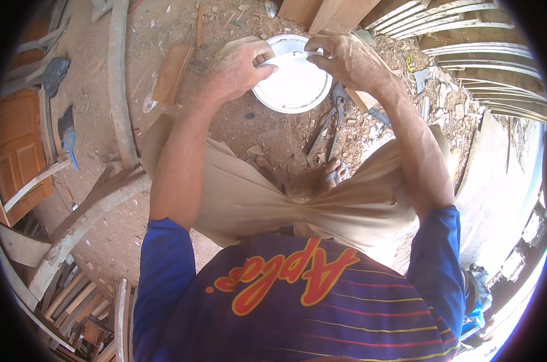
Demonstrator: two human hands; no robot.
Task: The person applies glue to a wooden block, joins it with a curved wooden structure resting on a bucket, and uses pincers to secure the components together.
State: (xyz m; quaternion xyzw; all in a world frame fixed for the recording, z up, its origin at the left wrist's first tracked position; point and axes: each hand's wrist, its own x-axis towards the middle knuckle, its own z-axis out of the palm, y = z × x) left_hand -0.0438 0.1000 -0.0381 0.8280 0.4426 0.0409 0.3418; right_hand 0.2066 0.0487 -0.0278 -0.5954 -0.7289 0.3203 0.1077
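Both my hands are raised over a round white bucket top (pixel 292 102), close together at its upper part. A thin pale piece (pixel 292 57) with a small dark mark spans the gap between them; glare hides its kind. My left hand (pixel 240 67) has its fingers curled and its thumb stretched along the piece's left end. On the other side my right hand (pixel 338 55) pinches the right end between thumb and fingers. Long-handled pliers (pixel 332 123) lie on the ground just below the bucket top, between it and my sandalled foot (pixel 335 172).
A flat brown board (pixel 173 73) lies left of the bucket top. Wood chips cover the ground at right, near stacked slats (pixel 484 54). Curved timbers (pixel 117 84), a blue-handled brush (pixel 68 136) and a panelled wooden door (pixel 21 151) stand at left.
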